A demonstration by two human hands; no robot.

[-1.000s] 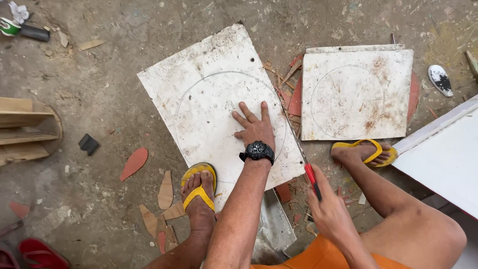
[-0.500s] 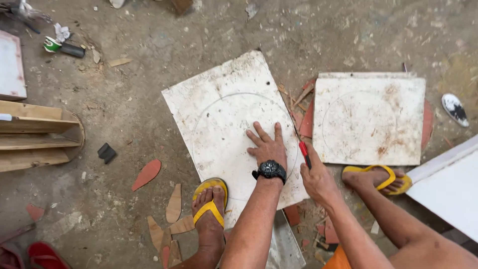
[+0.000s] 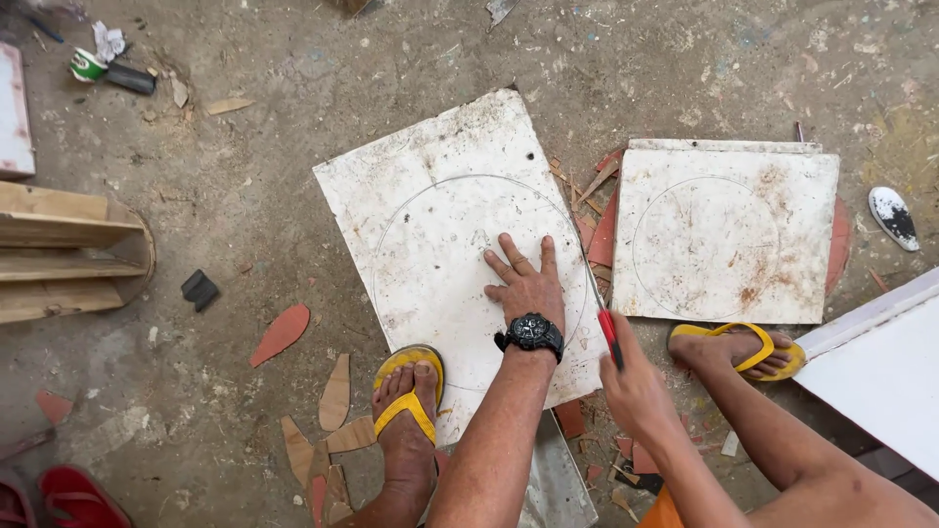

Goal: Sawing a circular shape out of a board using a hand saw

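White and scuffed, the square tile lay flat on the dusty floor, a pencilled circle drawn on it. In the head view, the left hand pressed down on it with fingers spread and released, a yellow sandal pinning the near edge. The right hand was clenched around a red-handled tool, its tip at the circle's right side. Firm pressing and close following of the line would probably serve best.

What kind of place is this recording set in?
Probably a rough tile-cutting work area on a dusty concrete floor. The left hand presses a white tile marked with a circle, the right hand holds a red-handled tool, and reddish offcuts lie around.
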